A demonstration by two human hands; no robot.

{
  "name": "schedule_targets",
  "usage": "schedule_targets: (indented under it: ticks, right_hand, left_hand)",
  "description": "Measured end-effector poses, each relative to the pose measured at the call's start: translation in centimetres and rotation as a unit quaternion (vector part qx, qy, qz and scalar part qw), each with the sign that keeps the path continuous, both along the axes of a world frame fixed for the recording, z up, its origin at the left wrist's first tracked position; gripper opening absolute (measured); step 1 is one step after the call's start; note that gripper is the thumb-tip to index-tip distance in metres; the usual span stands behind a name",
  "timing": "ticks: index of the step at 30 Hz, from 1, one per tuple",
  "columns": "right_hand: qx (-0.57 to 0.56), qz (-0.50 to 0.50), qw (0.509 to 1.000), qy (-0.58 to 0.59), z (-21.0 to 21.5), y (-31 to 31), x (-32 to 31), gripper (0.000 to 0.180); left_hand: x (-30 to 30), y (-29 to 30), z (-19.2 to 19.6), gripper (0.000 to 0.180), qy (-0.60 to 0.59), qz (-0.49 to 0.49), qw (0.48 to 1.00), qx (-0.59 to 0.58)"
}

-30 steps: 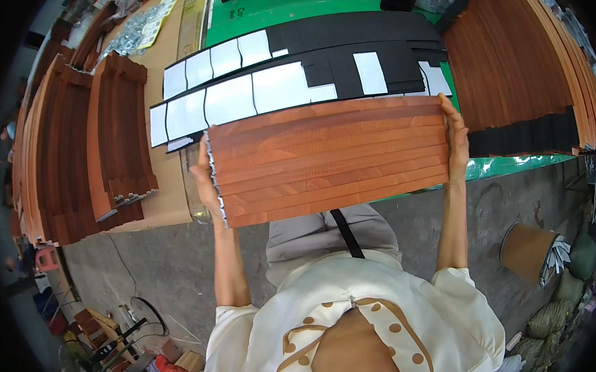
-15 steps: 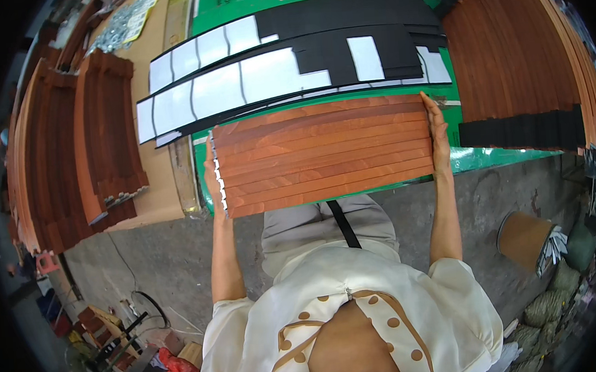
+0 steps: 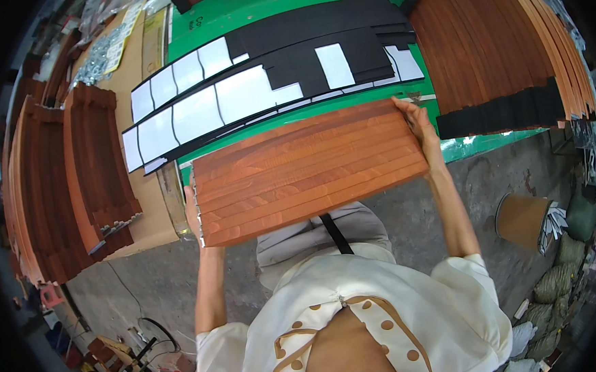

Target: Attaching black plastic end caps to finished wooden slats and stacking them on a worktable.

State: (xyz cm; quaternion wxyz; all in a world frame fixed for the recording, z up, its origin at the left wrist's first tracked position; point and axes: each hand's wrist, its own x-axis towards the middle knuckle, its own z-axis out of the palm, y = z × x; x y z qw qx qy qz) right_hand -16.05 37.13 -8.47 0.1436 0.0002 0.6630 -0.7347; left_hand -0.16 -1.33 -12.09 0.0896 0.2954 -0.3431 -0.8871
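1. Now, brown slat stack (image 3: 307, 175) held up at the counter's (image 3: 476, 146) near edge.
2. Left hand (image 3: 191, 209), right hand (image 3: 423, 130) grip opposite ends; left partly hidden.
3. Step looks like two-handed stack handling; next move likely calls for even end pressure.
4. Black-and-white strips (image 3: 238, 97) lie beyond.

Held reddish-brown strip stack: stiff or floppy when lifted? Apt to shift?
The strip stack is likely stiff lengthwise: it spans left hand to right hand without visible sag. It may slide apart if the grip loosens: its face looks layered and no binding shows.
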Motion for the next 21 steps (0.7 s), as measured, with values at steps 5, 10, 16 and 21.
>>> schedule_targets:
  ticks: [5, 10, 16, 21]
  right_hand:
    - [0.002, -0.012, 0.958, -0.288, 4.5, 1.3, 2.1, 0.060]
    - [0.091, 0.033, 0.898, -0.429, 5.9, 0.3, 4.8, 0.063]
    - [0.068, 0.186, 0.901, -0.387, 7.4, 2.2, 5.9, 0.086]
    - [0.047, 0.250, 0.938, -0.236, 7.7, 3.3, 7.6, 0.095]
  left_hand:
    - [2.4, 1.8, 8.0, 0.051, -0.158, -0.095, 0.979, 0.090]
    - [7.1, 1.4, 8.4, 0.052, -0.300, -0.122, 0.930, 0.173]
    - [10.7, 0.5, 6.6, 0.049, -0.357, -0.142, 0.910, 0.158]
    - [10.4, 0.3, 9.1, 0.047, -0.352, -0.132, 0.908, 0.186]
